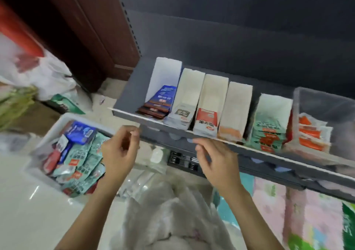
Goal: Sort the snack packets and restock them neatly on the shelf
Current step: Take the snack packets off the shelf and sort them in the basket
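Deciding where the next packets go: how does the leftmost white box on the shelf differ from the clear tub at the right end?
The leftmost white box is opaque, narrow and open at the front; the clear tub is see-through and wider. The box holds dark blue and brown packets lying stacked low at its front; the tub holds orange and white packets. Both sit on the same grey shelf and have room above their packets.

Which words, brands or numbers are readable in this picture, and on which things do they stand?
None can be quoted.
Dark blue and brown packets in the leftmost white shelf divider: characters, blurred.
Mint-green packets with orange labels on the grey shelf: blurred.
Blue packet in the white plastic bin: too small.
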